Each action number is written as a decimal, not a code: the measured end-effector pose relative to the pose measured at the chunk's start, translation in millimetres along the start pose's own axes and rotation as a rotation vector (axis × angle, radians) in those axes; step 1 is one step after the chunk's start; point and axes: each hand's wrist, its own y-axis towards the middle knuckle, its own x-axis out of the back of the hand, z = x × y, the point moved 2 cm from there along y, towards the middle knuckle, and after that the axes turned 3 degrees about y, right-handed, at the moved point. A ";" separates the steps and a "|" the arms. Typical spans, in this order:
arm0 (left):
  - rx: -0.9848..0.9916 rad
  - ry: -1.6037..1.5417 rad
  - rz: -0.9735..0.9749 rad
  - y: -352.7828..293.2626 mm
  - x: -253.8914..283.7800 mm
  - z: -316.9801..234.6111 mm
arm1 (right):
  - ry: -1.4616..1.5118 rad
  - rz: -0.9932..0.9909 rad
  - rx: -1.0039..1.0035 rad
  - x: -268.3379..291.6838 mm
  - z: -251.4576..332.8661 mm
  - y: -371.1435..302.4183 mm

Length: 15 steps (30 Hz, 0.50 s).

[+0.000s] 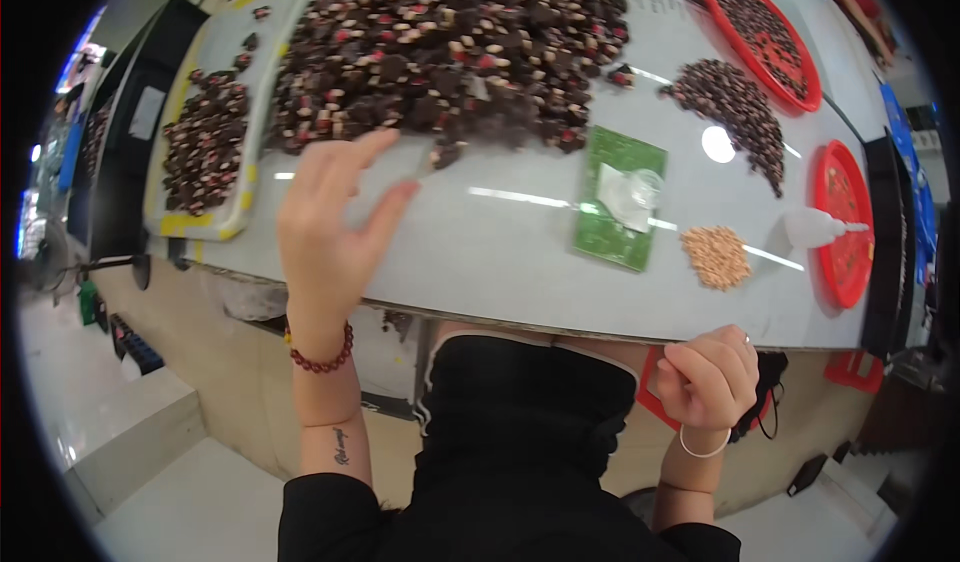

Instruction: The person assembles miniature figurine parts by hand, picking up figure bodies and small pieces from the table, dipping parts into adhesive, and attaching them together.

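Clusters, dark and flecked with cream and red, lie in a broad heap across the far middle of the worktop, with a few straggling out at its near edge. Close to that edge, on the left, we see the left hand with thumb and fingers spread apart and nothing visible between them; we cannot tell whether its fingertips touch the heap. A string of dark red beads circles that wrist. Left of the heap, a white tray with yellow markings carries more of the same clusters. To the right of the heap's near edge we find a green packet with a crumpled whitish, partly clear item on top, and right of it a small pile of tan grains. Farther right lies a pile of small dark pieces, just beside a red tray holding similar pieces. Nearer, at the right end, a white nozzled bottle overlaps a second red tray in our view. At the near edge, on the right, the right hand is loosely curled, and we cannot tell whether anything is inside it; a white bangle rings its wrist.
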 end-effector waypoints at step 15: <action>0.052 -0.720 -0.057 -33.0 -19.0 -41.0 | -0.158 -0.043 -0.510 33.2 -57.9 -39.6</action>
